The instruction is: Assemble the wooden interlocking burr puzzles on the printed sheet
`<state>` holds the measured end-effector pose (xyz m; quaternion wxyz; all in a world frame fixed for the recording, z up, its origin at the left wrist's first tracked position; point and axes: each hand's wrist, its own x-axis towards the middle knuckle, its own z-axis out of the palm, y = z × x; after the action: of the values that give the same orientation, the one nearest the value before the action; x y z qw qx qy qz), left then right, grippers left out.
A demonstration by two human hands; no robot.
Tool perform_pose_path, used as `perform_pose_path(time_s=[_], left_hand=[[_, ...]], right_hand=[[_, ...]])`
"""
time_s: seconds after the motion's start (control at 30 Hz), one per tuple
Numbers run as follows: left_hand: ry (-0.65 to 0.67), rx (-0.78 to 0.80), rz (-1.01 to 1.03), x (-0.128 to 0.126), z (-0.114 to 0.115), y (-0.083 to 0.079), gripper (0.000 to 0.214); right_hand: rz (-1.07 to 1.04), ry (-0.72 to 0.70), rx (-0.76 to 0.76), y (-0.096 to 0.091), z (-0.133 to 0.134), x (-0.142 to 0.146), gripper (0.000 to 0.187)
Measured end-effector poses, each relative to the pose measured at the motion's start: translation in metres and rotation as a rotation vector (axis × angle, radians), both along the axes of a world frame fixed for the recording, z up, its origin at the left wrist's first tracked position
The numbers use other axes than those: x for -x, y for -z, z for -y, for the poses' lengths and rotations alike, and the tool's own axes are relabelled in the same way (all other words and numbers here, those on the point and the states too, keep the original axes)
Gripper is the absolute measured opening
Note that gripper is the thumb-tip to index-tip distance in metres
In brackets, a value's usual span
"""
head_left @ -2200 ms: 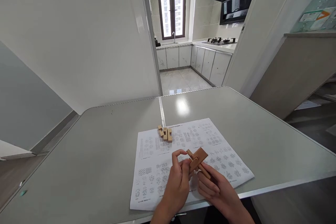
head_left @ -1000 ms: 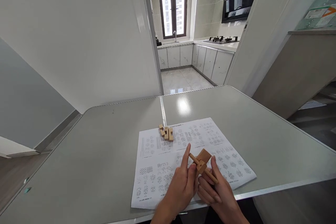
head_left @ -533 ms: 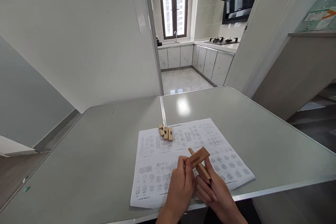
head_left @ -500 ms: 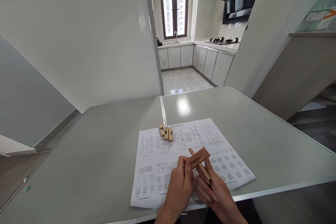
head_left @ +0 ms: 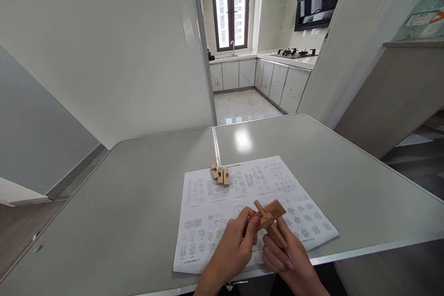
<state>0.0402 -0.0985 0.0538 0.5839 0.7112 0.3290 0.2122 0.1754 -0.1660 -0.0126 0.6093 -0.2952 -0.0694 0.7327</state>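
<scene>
Both of my hands hold a small wooden puzzle assembly (head_left: pixel 268 215) of crossed notched bars just above a printed instruction sheet (head_left: pixel 208 212). My left hand (head_left: pixel 231 249) pinches one bar from the left with thumb and fingers. My right hand (head_left: pixel 286 254) cradles the assembly from below and to the right, its fingers curled around a bar. Several loose wooden puzzle pieces (head_left: pixel 219 175) lie in a small pile at the far left part of the sheet, beyond my hands.
The sheet lies on a grey-green glossy table (head_left: pixel 121 194) with a seam down its middle. The table's near edge runs just under my wrists. Beyond the table a doorway opens onto a kitchen (head_left: pixel 249 78). A counter (head_left: pixel 398 88) stands at the right.
My fingers have shifted on the wooden assembly, turning it a little and moving it slightly right. The loose pieces and the sheet have not moved.
</scene>
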Motion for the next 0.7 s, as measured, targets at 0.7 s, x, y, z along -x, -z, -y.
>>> perform_pose_path(time_s=[0.7], left_hand=[[0.045,0.012,0.02,0.011,0.001,0.014,0.037]], right_hand=[[0.159,0.046,0.083,-0.017,-0.002,0.008,0.068]])
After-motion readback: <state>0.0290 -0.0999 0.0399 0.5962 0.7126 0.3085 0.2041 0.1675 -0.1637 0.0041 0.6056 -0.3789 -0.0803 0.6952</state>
